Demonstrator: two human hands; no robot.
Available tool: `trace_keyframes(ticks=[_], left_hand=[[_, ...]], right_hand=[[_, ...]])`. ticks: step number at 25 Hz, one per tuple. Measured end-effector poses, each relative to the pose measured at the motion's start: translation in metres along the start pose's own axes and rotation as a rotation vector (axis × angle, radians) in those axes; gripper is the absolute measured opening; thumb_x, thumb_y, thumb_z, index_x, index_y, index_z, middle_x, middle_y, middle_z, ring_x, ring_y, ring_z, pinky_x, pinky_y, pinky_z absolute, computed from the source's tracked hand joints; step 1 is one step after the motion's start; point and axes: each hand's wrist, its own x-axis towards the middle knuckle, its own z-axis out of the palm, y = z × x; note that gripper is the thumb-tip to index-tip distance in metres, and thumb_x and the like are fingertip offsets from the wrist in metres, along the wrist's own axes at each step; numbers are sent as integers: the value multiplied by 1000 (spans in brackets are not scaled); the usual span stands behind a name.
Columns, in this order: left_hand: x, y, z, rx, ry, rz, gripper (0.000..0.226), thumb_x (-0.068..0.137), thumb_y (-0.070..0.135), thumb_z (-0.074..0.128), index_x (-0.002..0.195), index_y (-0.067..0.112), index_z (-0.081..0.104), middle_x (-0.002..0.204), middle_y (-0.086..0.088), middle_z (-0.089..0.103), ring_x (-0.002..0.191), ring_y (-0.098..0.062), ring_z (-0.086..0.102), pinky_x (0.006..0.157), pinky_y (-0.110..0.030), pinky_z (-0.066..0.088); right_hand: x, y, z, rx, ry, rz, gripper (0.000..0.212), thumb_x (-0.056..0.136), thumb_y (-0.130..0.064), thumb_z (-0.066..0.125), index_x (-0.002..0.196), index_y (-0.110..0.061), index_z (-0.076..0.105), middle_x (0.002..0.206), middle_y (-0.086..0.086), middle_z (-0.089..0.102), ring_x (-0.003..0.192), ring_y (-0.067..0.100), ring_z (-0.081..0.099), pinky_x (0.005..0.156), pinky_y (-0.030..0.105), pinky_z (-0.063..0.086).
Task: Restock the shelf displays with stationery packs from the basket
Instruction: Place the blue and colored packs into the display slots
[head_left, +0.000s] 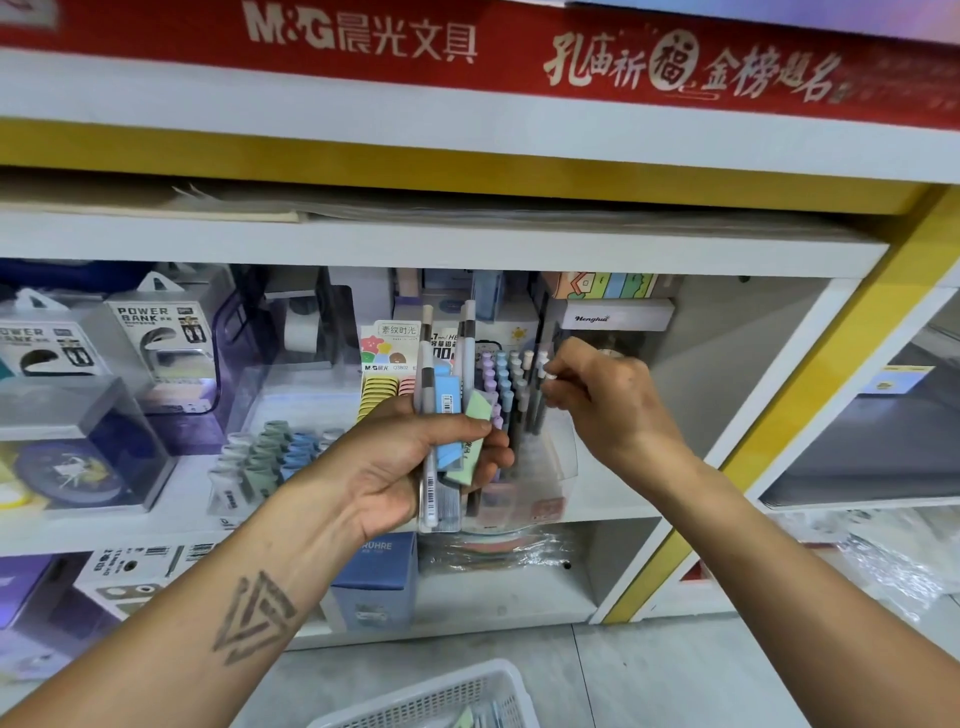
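Shop shelf (441, 244), white boards, yellow trim, red M&G banner (467, 47) on top. Left bay: power bank boxes (156, 343), clear case with a round item inside. Middle: pastel clip rows (270, 447), yellow ring pack (382, 395), clear pen holder (519, 415) full of pastel-capped pens. Lower shelf: blue box (376, 582), wrapped plastic. Grey tile floor; white basket (441, 696) at bottom edge, a pack or two visible inside.

Left hand (405, 467): fingers and thumb curled round a bundle of packs (447, 415), namely pens in clear sleeves plus blue and green erasers, held upright in front of the holder.

Right hand (597, 395): fingertips pinch the white cap of one pen (545, 371) at the holder's right side, other fingers curled. Hands close together, not touching.
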Motion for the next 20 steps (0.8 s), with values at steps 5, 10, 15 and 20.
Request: trace_keyframes(ticks=[5, 10, 15, 20], left_hand=[[0, 0, -1, 1, -20, -5, 21, 68, -5, 72, 89, -7, 74, 92, -31, 71, 79, -38, 73, 62, -36, 62], [-2, 2, -3, 7, -32, 4, 29, 70, -5, 72, 99, -11, 70, 94, -32, 70, 80, -38, 73, 61, -36, 61], [-6, 4, -5, 41, -15, 34, 34, 67, -2, 73, 100, -10, 71, 99, -34, 69, 78, -36, 74, 61, -36, 61], [-16, 11, -17, -55, -39, -1, 29, 75, -1, 69, 102, -11, 71, 103, -33, 70, 91, -40, 73, 71, -43, 62]], right_hand=[[3, 5, 9, -120, 1, -12, 10, 97, -14, 60, 92, -8, 66, 81, 9, 68, 76, 32, 64, 66, 43, 53], [4, -12, 8, -115, 20, -3, 21, 98, -30, 60, 105, -15, 74, 90, 2, 63, 78, 19, 60, 68, 32, 49], [-3, -54, 8, 744, -279, 229, 21, 85, -28, 77, 81, -8, 75, 68, 10, 71, 56, 9, 61, 51, 14, 44], [2, -61, 8, 1036, -257, 388, 10, 88, -9, 72, 85, 0, 69, 70, 17, 68, 52, 18, 57, 47, 24, 44]])
